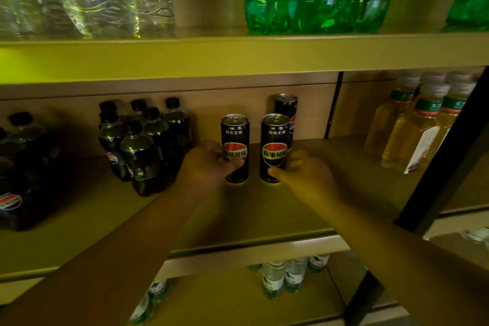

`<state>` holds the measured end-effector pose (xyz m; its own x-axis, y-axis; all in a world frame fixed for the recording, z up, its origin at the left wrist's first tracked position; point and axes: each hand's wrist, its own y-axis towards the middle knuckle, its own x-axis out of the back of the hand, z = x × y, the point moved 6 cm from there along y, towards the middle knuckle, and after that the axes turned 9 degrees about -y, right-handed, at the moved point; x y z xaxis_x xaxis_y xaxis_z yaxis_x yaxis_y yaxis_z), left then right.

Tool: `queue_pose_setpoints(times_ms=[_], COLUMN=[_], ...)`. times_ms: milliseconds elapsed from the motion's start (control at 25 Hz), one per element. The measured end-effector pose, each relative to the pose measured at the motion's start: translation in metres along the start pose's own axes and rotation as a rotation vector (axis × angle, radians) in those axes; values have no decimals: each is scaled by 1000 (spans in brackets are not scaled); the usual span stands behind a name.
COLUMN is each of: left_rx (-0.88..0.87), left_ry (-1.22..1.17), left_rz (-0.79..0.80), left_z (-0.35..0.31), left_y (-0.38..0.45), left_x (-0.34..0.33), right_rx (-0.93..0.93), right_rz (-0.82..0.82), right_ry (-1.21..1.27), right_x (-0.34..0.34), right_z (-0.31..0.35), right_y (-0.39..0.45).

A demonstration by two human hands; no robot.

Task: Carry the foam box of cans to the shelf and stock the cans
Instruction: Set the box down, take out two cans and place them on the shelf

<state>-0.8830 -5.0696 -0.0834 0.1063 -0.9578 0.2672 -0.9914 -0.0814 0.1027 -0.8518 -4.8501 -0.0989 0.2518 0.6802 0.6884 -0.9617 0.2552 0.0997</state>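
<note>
Three tall black cola cans stand upright on the middle wooden shelf (238,217). My left hand (203,164) is wrapped around the lower part of the left can (234,135). My right hand (304,169) grips the front right can (274,137) with thumb in front and fingers on its right side. A third can (285,108) stands behind it, near the back panel. Both held cans rest on the shelf board. The foam box is not in view.
A shrink-wrapped pack of small black cola bottles (145,145) stands left of the cans, with larger dark bottles (18,172) further left. Yellow drink bottles (415,124) stand at right beyond a black post (449,151). Clear and green bottles fill the shelf above; water bottles (285,275) stand below.
</note>
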Motion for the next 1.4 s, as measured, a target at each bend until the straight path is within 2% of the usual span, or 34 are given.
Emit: queue_pose_setpoints(times_ms=[120, 320, 760, 1400], left_rx=[-7, -26, -74, -95], left_ry=[74, 35, 41, 63], left_rz=[-27, -58, -104, -96], left_z=[9, 9, 6, 4], left_y=[0, 15, 70, 85], left_x=[-4, -11, -31, -39], right_rx=[27, 49, 47, 94], right_rz=[-49, -101, -170, -138], right_ry=[-91, -159, -134, -230], right_x=[-11, -24, -38, -43], right_z=[-3, 1, 9, 24], right_y=[0, 21, 89, 102])
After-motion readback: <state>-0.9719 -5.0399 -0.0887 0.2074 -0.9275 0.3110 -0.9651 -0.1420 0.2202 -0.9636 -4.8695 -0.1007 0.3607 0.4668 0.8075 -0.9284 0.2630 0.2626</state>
